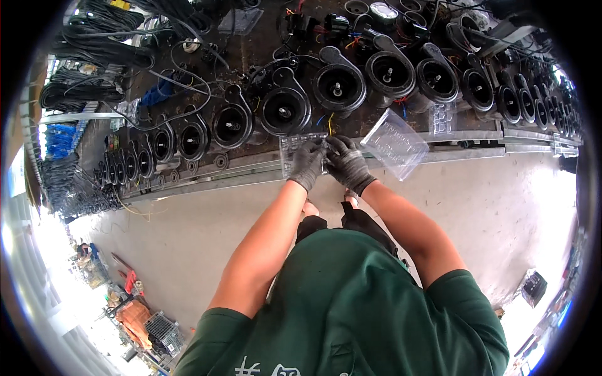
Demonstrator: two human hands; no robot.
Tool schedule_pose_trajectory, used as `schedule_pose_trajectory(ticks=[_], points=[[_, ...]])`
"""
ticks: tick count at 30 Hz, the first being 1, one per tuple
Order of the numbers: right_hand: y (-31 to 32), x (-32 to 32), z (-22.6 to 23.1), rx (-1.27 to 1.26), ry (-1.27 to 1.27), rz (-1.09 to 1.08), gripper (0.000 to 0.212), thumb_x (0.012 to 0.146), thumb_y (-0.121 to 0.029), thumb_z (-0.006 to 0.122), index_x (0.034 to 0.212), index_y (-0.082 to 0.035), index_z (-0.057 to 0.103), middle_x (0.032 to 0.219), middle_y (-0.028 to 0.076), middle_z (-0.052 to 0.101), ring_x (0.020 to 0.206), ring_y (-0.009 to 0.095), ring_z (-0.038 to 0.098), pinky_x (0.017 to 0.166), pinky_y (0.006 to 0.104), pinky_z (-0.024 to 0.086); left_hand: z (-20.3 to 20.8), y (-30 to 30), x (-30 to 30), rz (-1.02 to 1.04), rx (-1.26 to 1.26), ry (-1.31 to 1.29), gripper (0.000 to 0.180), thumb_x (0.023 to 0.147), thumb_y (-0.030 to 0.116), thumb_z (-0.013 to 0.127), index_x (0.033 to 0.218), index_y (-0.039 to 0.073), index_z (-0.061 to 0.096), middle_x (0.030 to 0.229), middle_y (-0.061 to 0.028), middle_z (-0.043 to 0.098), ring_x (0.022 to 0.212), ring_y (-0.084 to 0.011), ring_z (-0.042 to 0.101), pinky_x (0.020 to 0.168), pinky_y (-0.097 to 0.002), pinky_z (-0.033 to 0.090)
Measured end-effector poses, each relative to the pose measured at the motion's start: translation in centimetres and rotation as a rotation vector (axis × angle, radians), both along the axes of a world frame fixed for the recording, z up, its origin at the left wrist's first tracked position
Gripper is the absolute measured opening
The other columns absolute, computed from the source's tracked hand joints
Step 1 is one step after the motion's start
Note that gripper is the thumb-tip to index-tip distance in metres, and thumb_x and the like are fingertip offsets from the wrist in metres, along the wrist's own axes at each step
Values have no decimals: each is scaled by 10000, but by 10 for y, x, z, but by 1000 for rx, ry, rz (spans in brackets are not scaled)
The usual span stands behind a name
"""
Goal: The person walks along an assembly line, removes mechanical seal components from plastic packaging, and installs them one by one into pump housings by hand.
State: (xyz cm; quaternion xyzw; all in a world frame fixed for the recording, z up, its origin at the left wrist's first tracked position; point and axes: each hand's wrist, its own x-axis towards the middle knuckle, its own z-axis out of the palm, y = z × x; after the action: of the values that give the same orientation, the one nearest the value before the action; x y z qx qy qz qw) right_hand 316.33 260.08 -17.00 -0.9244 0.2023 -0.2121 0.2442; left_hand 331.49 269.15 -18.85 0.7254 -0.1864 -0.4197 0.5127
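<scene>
My left hand, in a grey glove, is closed at the right side of a clear plastic blister tray with small pockets, held at the bench's front edge. Close beside it, my right hand, gloved alike, has its fingers bent in toward the left fingertips. Whatever the right fingers pinch is too small to make out. Just beyond my hands stand black round housings, one straight ahead and another to its left, each with a metal shaft in the middle. A clear plastic lid lies right of my right hand, overhanging the edge.
Several more black housings line the bench to both sides. Another clear tray lies at the right. Coiled black cables pile up at the far left, with loose wires across the bench. A metal rail runs along the front edge.
</scene>
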Motion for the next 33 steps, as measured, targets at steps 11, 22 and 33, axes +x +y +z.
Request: schedule_pose_trajectory(ticks=[11, 22, 33], points=[[5, -1, -9, -37, 49, -3, 671, 702, -328, 822, 1322, -136, 652, 1529, 174, 489, 1391, 431, 458, 1133, 547, 425, 33, -5, 9, 150, -133, 407, 227, 909, 67, 702, 1130, 62, 751, 1065, -31, 742, 1009, -187, 661, 910, -355, 532], [-2, -5, -9, -61, -133, 146, 364, 722, -241, 724, 1049, -85, 750, 1306, 130, 624, 1275, 362, 543, 1106, 542, 437, 51, -24, 2, -92, 153, 48, 273, 934, 114, 696, 1175, -2, 745, 1032, -63, 750, 922, -149, 655, 836, -306, 531], [4, -1, -11, -98, 92, 110, 498, 944, -290, 611, 1383, -55, 616, 1525, 163, 523, 1472, 379, 409, 1239, 544, 303, 30, -12, 20, 138, -19, 600, 296, 914, 122, 707, 1181, 2, 753, 1130, -67, 750, 1059, -177, 672, 964, -315, 515]])
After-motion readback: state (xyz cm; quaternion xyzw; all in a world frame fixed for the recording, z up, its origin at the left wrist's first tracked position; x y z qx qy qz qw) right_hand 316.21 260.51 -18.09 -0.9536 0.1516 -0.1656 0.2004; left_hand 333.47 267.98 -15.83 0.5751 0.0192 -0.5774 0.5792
